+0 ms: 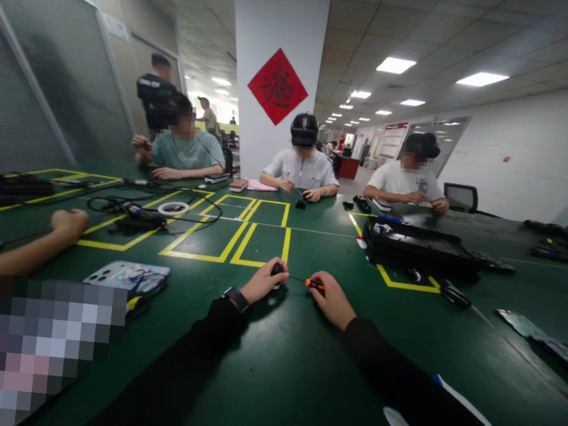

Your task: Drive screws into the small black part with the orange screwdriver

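Note:
My right hand is closed around the orange and black handle of a screwdriver. Its thin shaft points left, toward my left hand, and the tip reaches close to the fingers there. Between the fingers and thumb of my left hand is a small black object, mostly covered, so I cannot make out its kind. Both hands are just above the green table, in front of yellow tape outlines. A dark watch sits on my left wrist.
A black open case lies at the right, with a black cylindrical item nearby. Cables and a white tape roll lie at left. Another person's arm reaches in from the left, beside a pale blue box. Three people sit opposite.

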`<state>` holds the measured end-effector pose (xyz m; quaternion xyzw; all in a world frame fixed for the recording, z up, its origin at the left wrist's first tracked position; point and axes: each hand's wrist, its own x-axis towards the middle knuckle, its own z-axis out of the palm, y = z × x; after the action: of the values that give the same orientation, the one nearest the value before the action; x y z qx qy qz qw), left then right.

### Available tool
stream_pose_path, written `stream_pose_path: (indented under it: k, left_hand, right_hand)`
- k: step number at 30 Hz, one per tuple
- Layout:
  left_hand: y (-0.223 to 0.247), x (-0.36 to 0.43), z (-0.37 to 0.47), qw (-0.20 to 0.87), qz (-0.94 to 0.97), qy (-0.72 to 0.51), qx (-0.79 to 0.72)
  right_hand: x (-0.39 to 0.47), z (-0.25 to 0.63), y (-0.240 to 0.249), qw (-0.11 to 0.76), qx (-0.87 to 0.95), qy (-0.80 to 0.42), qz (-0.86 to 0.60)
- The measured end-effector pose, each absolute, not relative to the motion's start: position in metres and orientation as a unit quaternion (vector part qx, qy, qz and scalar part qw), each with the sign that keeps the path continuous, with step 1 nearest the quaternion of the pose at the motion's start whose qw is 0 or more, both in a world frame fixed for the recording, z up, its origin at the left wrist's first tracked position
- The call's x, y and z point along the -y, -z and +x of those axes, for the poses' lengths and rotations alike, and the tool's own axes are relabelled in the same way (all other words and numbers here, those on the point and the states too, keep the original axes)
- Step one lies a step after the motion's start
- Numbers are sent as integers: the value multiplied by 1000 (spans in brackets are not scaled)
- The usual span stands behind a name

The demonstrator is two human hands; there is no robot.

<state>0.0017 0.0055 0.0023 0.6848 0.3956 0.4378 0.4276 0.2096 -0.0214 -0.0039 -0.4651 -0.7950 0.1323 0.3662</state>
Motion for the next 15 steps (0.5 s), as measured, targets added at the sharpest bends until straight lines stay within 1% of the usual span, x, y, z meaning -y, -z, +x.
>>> stream_pose_path:
  k: [4, 9, 15]
  left_hand:
    - [1, -11, 4, 409, 682, -451, -406]
    - [3, -11, 4, 398, 688, -456, -401]
    - [4, -11, 2, 400, 687, -455, -401]
  right_hand:
    - [9, 212, 1, 356, 786, -146, -483]
    - [0, 210, -2, 331, 809, -127, -469]
    - [2, 210, 7, 384, 800, -116, -447]
